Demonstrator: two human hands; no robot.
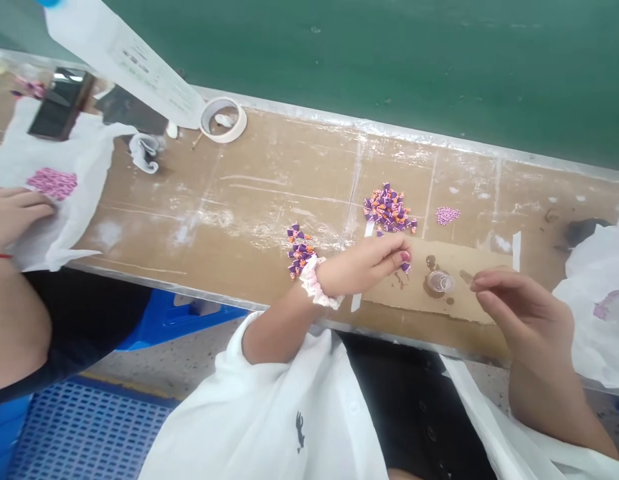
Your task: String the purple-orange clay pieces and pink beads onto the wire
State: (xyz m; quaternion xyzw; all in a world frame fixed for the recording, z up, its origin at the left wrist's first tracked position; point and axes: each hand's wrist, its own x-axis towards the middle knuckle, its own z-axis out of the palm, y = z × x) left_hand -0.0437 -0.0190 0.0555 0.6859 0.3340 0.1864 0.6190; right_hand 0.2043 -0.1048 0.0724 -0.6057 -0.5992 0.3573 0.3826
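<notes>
My left hand (372, 263), with a white scrunchie on its wrist, rests on the workbench with its fingers curled together on a small purple piece at the edge of a cardboard sheet (469, 263). My right hand (514, 300) hovers over the cardboard's right part, fingers pinched together; what they hold is too small to make out. A small clear glue cup (440, 281) stands on the cardboard between the hands. A large pile of purple and orange pieces (389, 210) lies just beyond my left hand. A smaller pile (299, 250) lies to its left.
A small heap of pink beads (447, 215) lies right of the large pile. Another person's hand (14, 210) rests on a white sheet with pink beads (52, 181) at far left. A tape roll (223, 119) lies at the back. A white bag (596, 293) sits at right.
</notes>
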